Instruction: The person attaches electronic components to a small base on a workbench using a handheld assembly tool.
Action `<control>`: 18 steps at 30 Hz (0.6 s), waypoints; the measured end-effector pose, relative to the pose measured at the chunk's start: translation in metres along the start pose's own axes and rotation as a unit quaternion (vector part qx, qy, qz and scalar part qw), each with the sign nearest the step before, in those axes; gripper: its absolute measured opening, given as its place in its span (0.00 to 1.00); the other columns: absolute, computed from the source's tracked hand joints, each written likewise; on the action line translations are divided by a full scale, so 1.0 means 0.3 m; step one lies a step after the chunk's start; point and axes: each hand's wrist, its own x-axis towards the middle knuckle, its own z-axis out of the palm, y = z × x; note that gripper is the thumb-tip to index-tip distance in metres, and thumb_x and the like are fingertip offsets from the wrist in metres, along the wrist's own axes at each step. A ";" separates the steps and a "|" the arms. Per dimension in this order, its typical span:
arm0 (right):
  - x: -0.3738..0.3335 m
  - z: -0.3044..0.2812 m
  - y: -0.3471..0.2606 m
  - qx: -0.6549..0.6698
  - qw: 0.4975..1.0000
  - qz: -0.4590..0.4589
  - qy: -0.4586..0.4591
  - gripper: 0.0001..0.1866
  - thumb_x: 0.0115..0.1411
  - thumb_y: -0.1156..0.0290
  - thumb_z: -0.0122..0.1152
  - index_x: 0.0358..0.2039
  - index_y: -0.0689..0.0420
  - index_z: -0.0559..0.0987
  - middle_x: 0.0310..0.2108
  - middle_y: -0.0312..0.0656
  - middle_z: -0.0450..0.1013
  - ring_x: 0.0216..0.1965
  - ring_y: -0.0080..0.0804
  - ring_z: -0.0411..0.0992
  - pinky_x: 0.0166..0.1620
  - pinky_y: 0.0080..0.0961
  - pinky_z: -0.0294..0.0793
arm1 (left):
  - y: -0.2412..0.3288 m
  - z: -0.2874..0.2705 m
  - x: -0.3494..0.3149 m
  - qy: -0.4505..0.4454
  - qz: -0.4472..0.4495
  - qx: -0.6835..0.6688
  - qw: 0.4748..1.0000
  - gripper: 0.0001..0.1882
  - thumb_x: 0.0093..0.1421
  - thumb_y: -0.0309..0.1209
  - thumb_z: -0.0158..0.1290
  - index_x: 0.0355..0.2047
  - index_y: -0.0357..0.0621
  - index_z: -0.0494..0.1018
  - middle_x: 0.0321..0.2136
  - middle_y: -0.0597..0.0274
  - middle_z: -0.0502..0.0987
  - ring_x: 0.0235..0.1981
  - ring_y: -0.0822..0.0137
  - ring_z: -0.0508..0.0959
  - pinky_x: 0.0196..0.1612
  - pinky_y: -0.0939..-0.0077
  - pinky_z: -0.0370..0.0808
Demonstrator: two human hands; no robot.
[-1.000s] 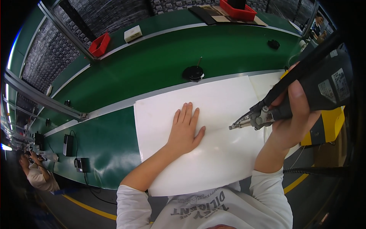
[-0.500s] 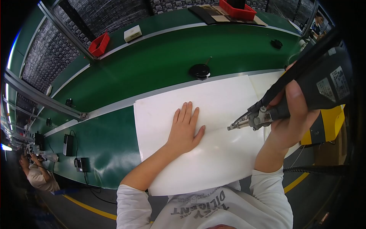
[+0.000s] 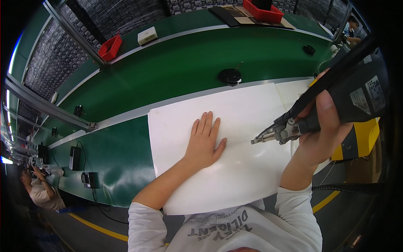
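My left hand (image 3: 205,140) lies flat on a large white sheet (image 3: 201,185), palm down, fingers stretched out and thumb apart. The sheet covers the bench in front of me. My right hand (image 3: 323,130) is wrapped round a dark power screwdriver (image 3: 336,111) with a slim metal nose (image 3: 268,136) and a black tube along its top. The nose points left over the sheet, to the right of my left hand. Whether its tip touches the sheet I cannot tell. Some of the right fingers are hidden behind the tool.
Beyond the sheet runs a green conveyor belt (image 3: 155,80) carrying a round black part (image 3: 229,77) and a smaller black part (image 3: 309,50). Red bins (image 3: 110,47) and a white box (image 3: 147,36) stand on the far shelf. A yellow box (image 3: 366,136) is at right; a co-worker (image 3: 44,191) sits far left.
The black parts on the belt have shifted a little to the right. Both my hands and the power screwdriver stay almost where they were.
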 end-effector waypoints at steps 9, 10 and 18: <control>0.001 0.001 -0.002 0.003 1.000 0.000 -0.005 0.19 0.52 0.69 0.62 0.43 0.65 0.76 0.36 0.44 0.76 0.18 0.21 0.70 0.21 0.13 0.69 | -0.002 0.002 0.003 0.005 0.005 0.003 1.000 0.33 0.62 0.40 0.50 0.61 0.31 0.60 0.64 0.32 0.55 0.67 0.38 0.54 0.67 0.48 0.49; 0.001 0.001 -0.002 0.003 1.000 0.000 -0.005 0.19 0.52 0.69 0.62 0.43 0.65 0.76 0.36 0.44 0.76 0.18 0.21 0.70 0.21 0.13 0.69 | -0.003 0.002 0.004 0.006 0.005 0.003 1.000 0.33 0.62 0.40 0.50 0.61 0.31 0.60 0.64 0.32 0.55 0.67 0.38 0.54 0.67 0.48 0.49; -0.003 0.005 0.000 0.015 1.000 0.003 -0.005 0.20 0.51 0.70 0.63 0.44 0.65 0.76 0.37 0.44 0.76 0.19 0.21 0.70 0.21 0.13 0.69 | -0.007 0.001 -0.001 0.004 0.000 0.004 1.000 0.33 0.62 0.40 0.50 0.61 0.31 0.60 0.64 0.33 0.55 0.67 0.39 0.53 0.67 0.48 0.49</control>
